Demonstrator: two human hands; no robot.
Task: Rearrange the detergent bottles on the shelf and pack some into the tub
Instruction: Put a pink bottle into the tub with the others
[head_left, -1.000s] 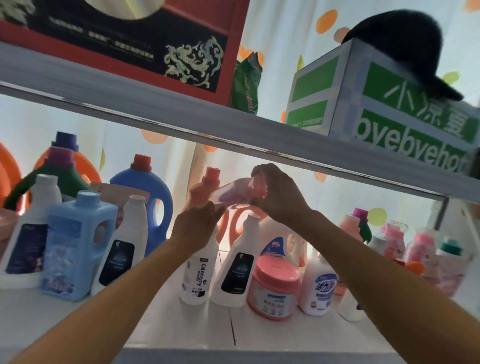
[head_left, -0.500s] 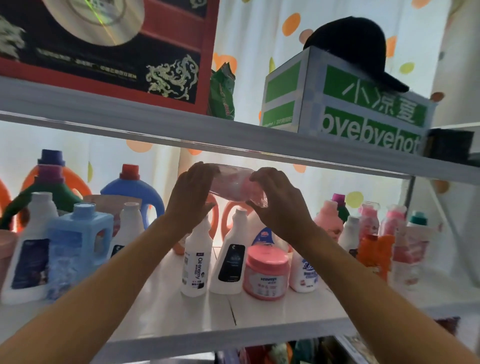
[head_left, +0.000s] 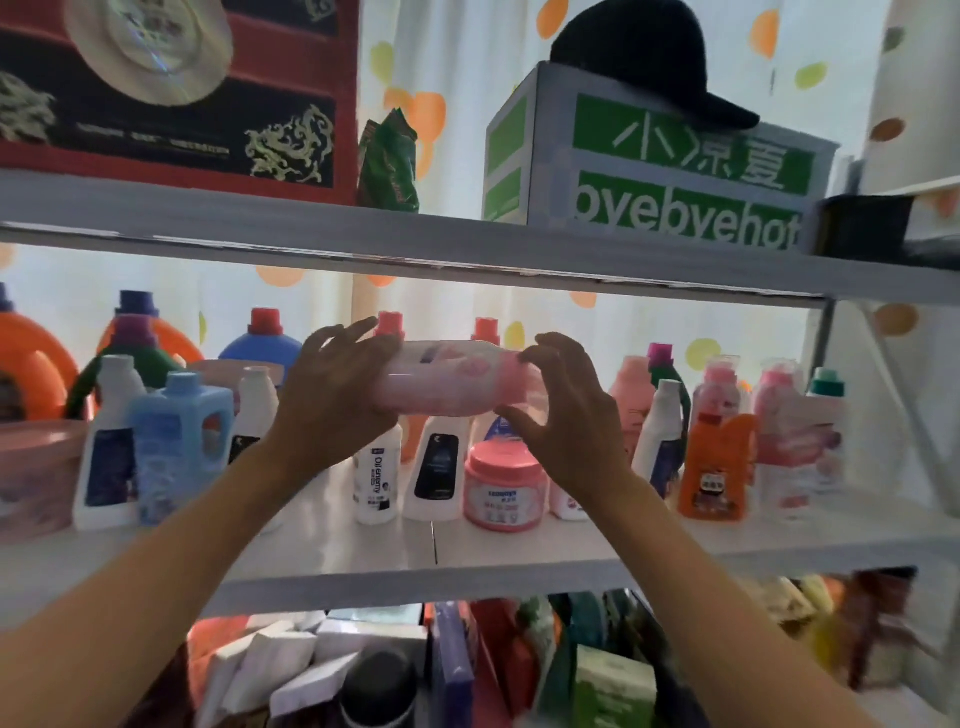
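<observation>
A clear pink detergent bottle (head_left: 452, 376) lies sideways in the air above the white shelf (head_left: 467, 566), its pink cap pointing right. My left hand (head_left: 335, 395) grips its base end. My right hand (head_left: 566, 415) curls round its cap end. Below them stand two white bottles with dark labels (head_left: 376, 475) (head_left: 439, 470) and a pink-lidded jar (head_left: 504, 486). A pink tub (head_left: 36, 467) sits at the shelf's far left, partly cut off by the frame.
Left of my arms stand a light blue square jug (head_left: 179, 441), white bottles, and big orange, green and blue jugs behind. On the right are an orange bottle (head_left: 717, 467) and several pink ones. The upper shelf board (head_left: 467, 244) hangs close above my hands.
The pink bottle has come lower and out toward me, now held level and fully in view. My left hand has shifted from a white bottle onto its base. The view has tilted down.
</observation>
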